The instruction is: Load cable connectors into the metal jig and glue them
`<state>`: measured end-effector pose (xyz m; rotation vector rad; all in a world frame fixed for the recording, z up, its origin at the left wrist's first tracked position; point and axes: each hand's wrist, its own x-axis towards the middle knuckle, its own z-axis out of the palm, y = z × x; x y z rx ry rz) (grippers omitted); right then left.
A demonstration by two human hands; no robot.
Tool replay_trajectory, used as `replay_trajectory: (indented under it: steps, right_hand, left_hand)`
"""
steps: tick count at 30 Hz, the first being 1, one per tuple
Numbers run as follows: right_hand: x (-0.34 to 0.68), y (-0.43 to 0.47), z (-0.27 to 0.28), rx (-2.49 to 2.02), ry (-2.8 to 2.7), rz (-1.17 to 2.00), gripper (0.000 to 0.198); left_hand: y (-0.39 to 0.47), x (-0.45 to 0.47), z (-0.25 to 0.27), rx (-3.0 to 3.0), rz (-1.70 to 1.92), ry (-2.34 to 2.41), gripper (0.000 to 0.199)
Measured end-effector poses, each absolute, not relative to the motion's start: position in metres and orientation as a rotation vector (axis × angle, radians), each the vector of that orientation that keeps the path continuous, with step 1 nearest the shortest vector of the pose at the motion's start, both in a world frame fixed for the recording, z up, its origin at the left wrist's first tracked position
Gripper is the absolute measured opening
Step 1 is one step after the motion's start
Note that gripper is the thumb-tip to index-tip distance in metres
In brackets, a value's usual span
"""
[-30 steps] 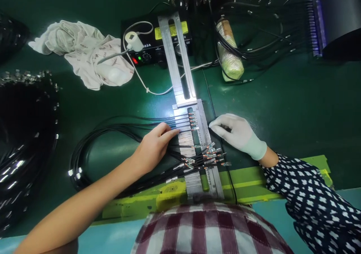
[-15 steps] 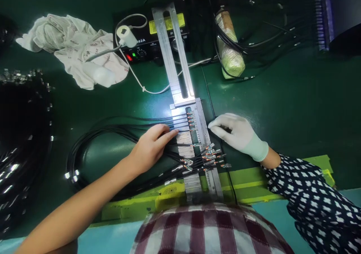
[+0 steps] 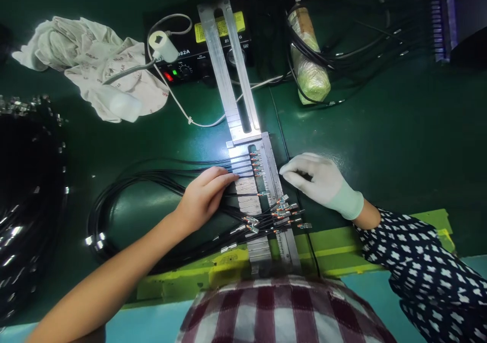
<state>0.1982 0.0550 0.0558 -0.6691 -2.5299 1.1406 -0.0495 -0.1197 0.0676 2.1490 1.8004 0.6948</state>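
My left hand is bare and its thumb and index finger are pinched together over a black cable at the left side of the slotted metal fixture. Several black cables run under and past this hand. Their ends with metal terminals lie in a row in the fixture's slots. More loose terminal ends are bunched across the lower part of the fixture. My right hand, in a white glove, rests on the green table right of the fixture, fingers curled and tips together, nothing visible in them.
A black control box with a white corded plug stands behind the fixture. Left of it is a crumpled cloth with a white bottle. A wrapped green bundle lies back right. Dark cables are heaped at left.
The view has shifted slightly. My left thumb and index finger have drawn closer together over the cable. My right hand stays in place beside the fixture.
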Motion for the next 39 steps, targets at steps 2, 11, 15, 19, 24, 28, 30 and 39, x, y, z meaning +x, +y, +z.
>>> replay_trajectory:
  steps: [2,11,15,19,24,28,30,39]
  right_hand:
    - [0.198,0.055,0.056,-0.675,-2.536,1.139,0.016]
    - [0.195,0.055,0.057,-0.702,-2.541,1.122,0.017]
    - [0.195,0.054,0.057,-0.673,-2.527,1.118,0.016]
    - [0.205,0.047,0.056,-0.571,-2.496,1.119,0.015]
    - [0.215,0.035,0.057,-0.607,-2.510,1.141,0.017]
    - [0.213,0.036,0.057,-0.634,-2.514,1.141,0.018]
    - [0.211,0.037,0.058,-0.639,-2.517,1.142,0.018]
    - [0.211,0.038,0.059,-0.649,-2.553,1.131,0.017]
  left_hand:
    - [-0.126,-0.049,0.061,2.190,0.674,1.834,0.037]
    - [-0.136,-0.037,0.058,2.365,0.434,2.197,0.039]
    - [-0.105,-0.023,0.064,2.602,0.393,2.033,0.033]
    - [-0.096,-0.018,0.067,2.621,0.398,2.050,0.028]
    - [-0.130,-0.029,0.072,2.369,0.485,1.853,0.026]
    - [-0.149,-0.032,0.072,2.241,0.523,1.761,0.024]
    - [-0.149,-0.033,0.069,2.260,0.576,1.783,0.028]
    - [-0.130,-0.041,0.064,2.422,0.513,1.928,0.034]
